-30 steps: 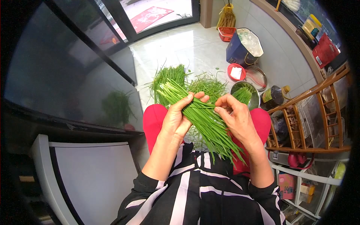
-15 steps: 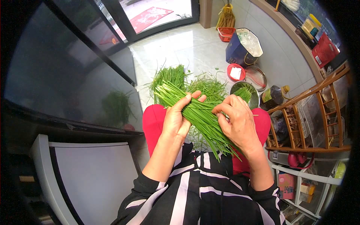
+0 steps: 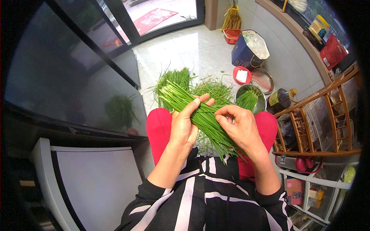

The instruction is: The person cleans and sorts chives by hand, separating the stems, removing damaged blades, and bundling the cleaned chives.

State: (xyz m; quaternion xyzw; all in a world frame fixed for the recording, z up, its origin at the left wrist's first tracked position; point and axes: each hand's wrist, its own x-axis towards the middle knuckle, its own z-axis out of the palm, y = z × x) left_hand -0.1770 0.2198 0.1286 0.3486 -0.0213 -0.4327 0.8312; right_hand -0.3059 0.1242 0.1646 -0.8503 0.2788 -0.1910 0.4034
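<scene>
My left hand (image 3: 183, 126) holds a thick bundle of chives (image 3: 208, 120) from below, the thumb lying across the top. Pale ends of the bundle point to the upper left, and the dark green tips hang to the lower right above my lap. My right hand (image 3: 243, 129) is closed in a pinch at the upper side of the bundle, on what looks like a single blade. Beyond it a heap of loose chives (image 3: 213, 90) lies on the floor, beside another bunch of chives (image 3: 174, 80). A metal bowl (image 3: 263, 104) at the right contains more chives (image 3: 247, 99).
On the right are a red dish (image 3: 248, 76), a round metal lid or tray (image 3: 269, 80), a dark bottle (image 3: 280, 99), a blue bag (image 3: 242, 52) and a wooden rack (image 3: 300, 129). A dark glossy cabinet front (image 3: 69, 77) stands left, with a glass door (image 3: 154, 17) ahead.
My right hand has shifted slightly left and up along the bundle, its fingertips now pinched at the upper edge. My left hand keeps its hold, and more of the metal bowl shows.
</scene>
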